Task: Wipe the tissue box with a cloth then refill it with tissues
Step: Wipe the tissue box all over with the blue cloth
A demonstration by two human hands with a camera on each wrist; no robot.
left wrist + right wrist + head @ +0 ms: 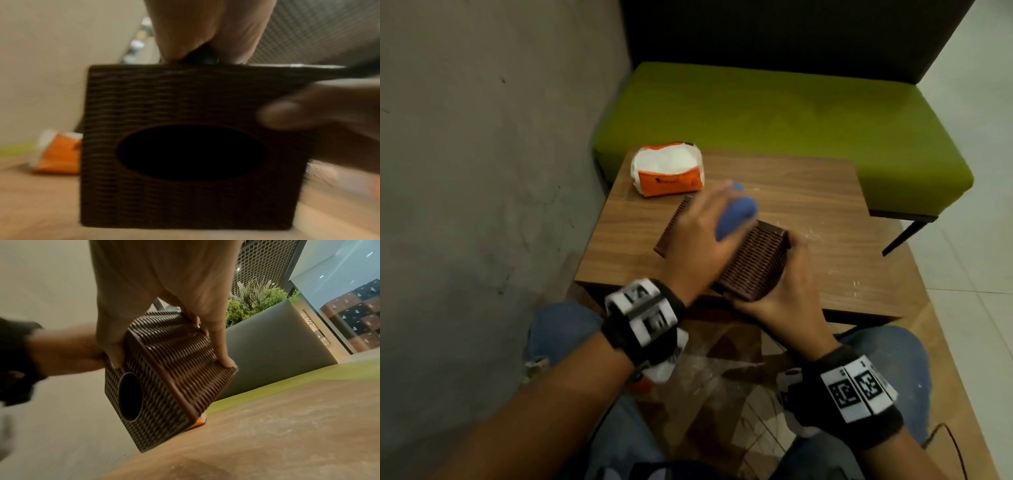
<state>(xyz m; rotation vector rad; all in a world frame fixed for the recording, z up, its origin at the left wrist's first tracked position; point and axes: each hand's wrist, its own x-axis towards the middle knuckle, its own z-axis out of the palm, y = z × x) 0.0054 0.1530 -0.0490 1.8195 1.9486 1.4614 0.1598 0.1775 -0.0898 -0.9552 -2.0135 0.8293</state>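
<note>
Mid frame in the head view, the right hand (787, 291) has the brown ribbed box (753, 263) clamped, thumb on one side and fingers curled round the far edge, tipped over the near part of the wooden table (808, 192). The left hand (698, 240) is balled around a blue cloth (736, 216) and covers the box's left side, so you can't see where cloth meets box from up here. Just left of the box, partly under that hand, a flat ribbed panel (674, 222) lies on the table; looks like the box's lid but can't say for sure. Upper left of the table sits an orange-and-white tissue pack (667, 171), opened at the top, well apart from the box. Behind the table is a green bench (791, 113) with a dark back, grey wall on the left. The wrist cams show what the head cam misses: the box's face with its oval opening (191, 152), dark inside, and from the right wrist one corner of the box down close to the table, touching or not I can't tell, plus some plants (257, 301) at upper right. The left wrist shot is blurry, and the cloth doesn't show there.
</note>
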